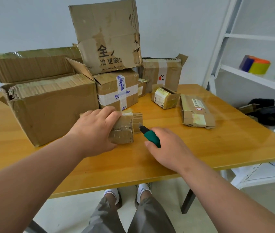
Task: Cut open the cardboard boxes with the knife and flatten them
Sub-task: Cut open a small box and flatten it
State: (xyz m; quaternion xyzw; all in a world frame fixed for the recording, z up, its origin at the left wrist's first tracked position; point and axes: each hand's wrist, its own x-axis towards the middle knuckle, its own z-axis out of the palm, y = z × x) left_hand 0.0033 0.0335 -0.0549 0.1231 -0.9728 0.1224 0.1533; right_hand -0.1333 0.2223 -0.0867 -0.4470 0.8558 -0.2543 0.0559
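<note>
Most boxes on the table (200,148) look uncut, one flattened box (196,111) lies right, while the left hand (96,130) grips a small taped box (122,130) and the right hand (165,147) clasps the green utility knife (150,135) against its side.

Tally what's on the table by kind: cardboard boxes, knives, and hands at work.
Cardboard boxes: 8, from the large open box to the small box under the left hand; a 9th may be hidden behind the taped box.
Knives: 1, the green-handled knife.
Hands: 2, left hand, right hand.
Total: 11.
</note>
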